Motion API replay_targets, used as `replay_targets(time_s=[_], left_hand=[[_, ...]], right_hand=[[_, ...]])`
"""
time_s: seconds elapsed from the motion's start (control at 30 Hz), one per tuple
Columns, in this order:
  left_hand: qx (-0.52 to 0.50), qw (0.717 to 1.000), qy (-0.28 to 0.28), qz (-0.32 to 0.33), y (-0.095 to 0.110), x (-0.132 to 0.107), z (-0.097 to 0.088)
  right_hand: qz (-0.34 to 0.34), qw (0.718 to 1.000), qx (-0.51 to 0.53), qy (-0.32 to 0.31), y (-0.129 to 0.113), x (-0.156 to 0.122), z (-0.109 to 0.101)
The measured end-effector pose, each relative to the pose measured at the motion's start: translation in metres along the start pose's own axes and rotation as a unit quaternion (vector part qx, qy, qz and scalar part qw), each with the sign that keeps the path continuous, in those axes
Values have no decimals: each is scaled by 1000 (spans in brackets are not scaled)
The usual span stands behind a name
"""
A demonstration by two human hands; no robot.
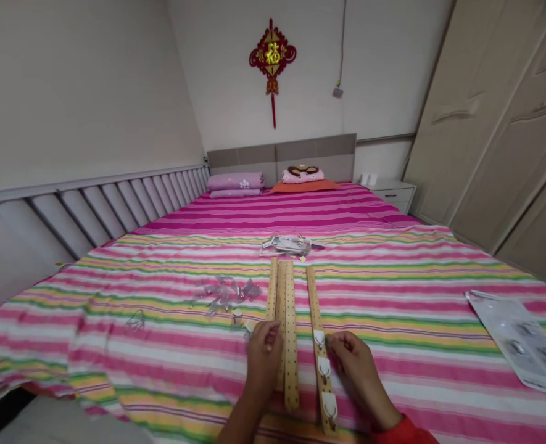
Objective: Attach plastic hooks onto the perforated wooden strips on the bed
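Three white adhesive hooks (324, 370) sit in a row on the near part of a perforated wooden strip (313, 296). My right hand (356, 370) is beside the farthest hook, its thumb and forefinger pinched together at the strip's right edge. Whatever they may hold is too small to make out. Over the other perforated wooden strips (290, 345), which lie side by side to the left, my left hand (263, 354) has its fingers curled. A small whitish piece (249, 325) shows by its knuckles; whether the fingers hold anything is hidden.
Several clear plastic scraps (226, 293) lie to the left on the striped bedspread (161, 370). A plastic packet (287, 245) rests beyond the strips. Far right is a blister pack (520, 342) with hooks. Folded bedding (235, 184) is by the headboard (254, 155).
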State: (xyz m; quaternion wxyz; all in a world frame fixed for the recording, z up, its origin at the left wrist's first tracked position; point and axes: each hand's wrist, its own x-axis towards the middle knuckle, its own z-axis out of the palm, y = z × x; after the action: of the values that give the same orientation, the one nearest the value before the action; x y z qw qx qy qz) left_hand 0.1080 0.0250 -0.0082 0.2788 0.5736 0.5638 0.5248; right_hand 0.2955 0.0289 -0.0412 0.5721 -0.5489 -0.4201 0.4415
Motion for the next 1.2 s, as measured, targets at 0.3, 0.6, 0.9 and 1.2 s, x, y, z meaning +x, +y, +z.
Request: replay_targets(time_s=[0.3,0.6,0.9,1.2], left_hand=[[70,986,151,-15,-55,-12,-55],[53,989,130,-37,-57,-1,-49],[107,979,85,-150,-47,4,-48],[112,981,81,-139,-46,2,-48]], right_hand=[[-164,947,-221,-165,-50,-12,78],[-194,871,-422,-163,-42,-4,151],[-164,837,-504,-137,-33,5,173],[-132,871,-460,-111,-34,10,172]])
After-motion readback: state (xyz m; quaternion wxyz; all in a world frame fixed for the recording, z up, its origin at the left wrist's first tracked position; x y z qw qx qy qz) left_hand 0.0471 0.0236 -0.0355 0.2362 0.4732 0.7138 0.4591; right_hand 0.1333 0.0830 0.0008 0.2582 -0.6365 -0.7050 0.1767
